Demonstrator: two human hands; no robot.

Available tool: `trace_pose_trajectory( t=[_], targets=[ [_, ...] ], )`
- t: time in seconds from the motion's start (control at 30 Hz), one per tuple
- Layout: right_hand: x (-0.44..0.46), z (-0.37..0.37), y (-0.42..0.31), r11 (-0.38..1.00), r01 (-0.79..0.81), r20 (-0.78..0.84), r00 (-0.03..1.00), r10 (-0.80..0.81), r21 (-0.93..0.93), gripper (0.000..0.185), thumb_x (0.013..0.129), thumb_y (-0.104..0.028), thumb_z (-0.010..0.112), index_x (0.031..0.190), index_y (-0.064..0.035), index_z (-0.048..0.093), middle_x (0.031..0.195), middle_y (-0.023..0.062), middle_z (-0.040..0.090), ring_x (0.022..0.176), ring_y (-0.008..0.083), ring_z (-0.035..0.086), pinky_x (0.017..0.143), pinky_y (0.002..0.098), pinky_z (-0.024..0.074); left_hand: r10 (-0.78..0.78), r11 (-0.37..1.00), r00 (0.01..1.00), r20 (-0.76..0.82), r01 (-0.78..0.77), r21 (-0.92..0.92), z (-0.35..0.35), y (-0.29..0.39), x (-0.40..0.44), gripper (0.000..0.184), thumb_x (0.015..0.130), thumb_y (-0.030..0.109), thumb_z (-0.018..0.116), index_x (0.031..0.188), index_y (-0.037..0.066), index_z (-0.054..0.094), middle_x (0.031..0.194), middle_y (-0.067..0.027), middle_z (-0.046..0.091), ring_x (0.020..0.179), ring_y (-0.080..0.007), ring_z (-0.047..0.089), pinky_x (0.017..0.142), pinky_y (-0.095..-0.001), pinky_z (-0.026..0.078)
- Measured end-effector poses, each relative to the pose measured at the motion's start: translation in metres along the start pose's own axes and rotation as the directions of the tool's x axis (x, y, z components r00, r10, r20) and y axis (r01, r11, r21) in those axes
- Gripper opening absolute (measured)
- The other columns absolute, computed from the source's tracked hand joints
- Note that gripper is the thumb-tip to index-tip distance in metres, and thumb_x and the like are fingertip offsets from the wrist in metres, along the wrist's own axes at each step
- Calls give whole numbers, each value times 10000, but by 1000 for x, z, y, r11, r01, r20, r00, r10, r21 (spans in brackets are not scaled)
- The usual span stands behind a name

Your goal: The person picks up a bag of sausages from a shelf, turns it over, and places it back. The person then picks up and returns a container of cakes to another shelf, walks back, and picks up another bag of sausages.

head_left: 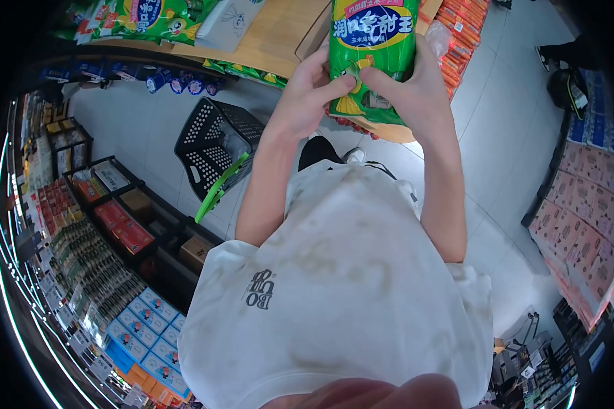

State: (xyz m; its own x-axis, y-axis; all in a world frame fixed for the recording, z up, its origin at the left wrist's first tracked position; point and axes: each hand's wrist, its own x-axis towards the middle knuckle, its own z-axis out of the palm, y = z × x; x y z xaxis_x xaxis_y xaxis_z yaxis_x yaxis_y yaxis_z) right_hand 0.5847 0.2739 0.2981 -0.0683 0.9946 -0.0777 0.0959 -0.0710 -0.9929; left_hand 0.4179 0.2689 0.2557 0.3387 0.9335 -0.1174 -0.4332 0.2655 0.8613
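A green packet of corn sausages (pixel 374 60), printed with yellow corn and white lettering, is held up in front of my body near the top of the view. My left hand (pixel 310 94) grips its left side, thumb pressed on the front. On the opposite side my right hand (pixel 418 95) is closed round the edge, its thumb also across the front. Most of my other fingers are hidden behind the packet. Similar green packets (pixel 143 17) lie on the wooden display table (pixel 262 37) to the left.
A black perforated shopping basket (pixel 215 140) with a green handle (pixel 222 187) stands on the floor to my left. Orange-red packs (pixel 457 41) are stacked beyond the packet. Shelving (pixel 147 211) runs along the left, and pink packages (pixel 573 211) form a stack at right.
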Motion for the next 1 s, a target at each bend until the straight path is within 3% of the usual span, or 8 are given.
trace_pose_trajectory(
  t=[0.13,0.23,0.43,0.53,0.73,0.83,0.9,1.0],
  targets=[
    [-3,10,-8,998,-61,8,998,60,29,528,737,-131,759,1174,14,501,1061,110,625,937,170,636,761,299,557,40,998,999,-27,-39,51,-8,-3,-3,493,875,39,639,1332,-10,463,1214,-79,592,1099,-157,570,957,-306,459],
    [-2,12,-5,996,32,15,999,-31,-80,544,731,-136,763,1182,15,499,1063,111,625,925,173,642,743,298,567,83,996,995,-53,-81,39,-12,-3,-3,441,856,-11,644,1275,-13,507,1155,-70,620,1029,-139,599,872,-298,508],
    [0,22,-11,998,-12,9,1000,12,-56,572,728,-130,763,1213,14,496,1066,113,629,937,182,644,752,300,570,97,995,994,-49,-95,41,-19,8,-8,402,841,8,673,1223,-16,549,1049,-41,653,923,-98,619,813,-247,510],
    [1,25,-8,998,5,13,1000,-4,-68,584,726,-122,763,1227,13,494,1087,116,628,947,184,642,777,305,565,-36,985,999,-29,41,165,-36,15,-14,455,867,24,644,1300,-19,510,1155,-72,633,1029,-131,602,913,-271,480],
    [8,41,-2,999,38,3,999,-38,-18,547,711,-129,771,1157,26,495,1015,108,638,937,152,621,792,309,538,-13,988,998,-66,23,150,-45,29,-17,431,873,19,630,1284,-46,516,1161,-101,643,998,-116,611,901,-255,481],
    [11,49,4,994,53,17,998,-55,94,563,717,-48,739,1208,17,470,1075,105,620,964,170,617,818,313,531,-16,982,998,-60,27,189,-48,40,-20,429,888,38,624,1288,-56,501,1181,-108,624,1045,-124,588,924,-270,472],
    [10,53,-1,981,-33,48,999,24,190,622,724,31,706,1280,8,425,1134,99,595,1015,178,601,888,323,507,38,977,999,-27,-32,210,-57,36,-17,454,893,79,640,1294,-61,478,1196,-109,606,1082,-139,570,942,-285,462],
    [9,58,15,971,0,115,993,-28,239,664,738,53,695,1327,5,394,1166,96,578,1069,177,577,941,327,484,159,968,987,17,-159,192,-66,35,-14,524,864,142,703,1286,-48,455,1195,-107,587,1109,-158,551,961,-311,451]
  ],
)
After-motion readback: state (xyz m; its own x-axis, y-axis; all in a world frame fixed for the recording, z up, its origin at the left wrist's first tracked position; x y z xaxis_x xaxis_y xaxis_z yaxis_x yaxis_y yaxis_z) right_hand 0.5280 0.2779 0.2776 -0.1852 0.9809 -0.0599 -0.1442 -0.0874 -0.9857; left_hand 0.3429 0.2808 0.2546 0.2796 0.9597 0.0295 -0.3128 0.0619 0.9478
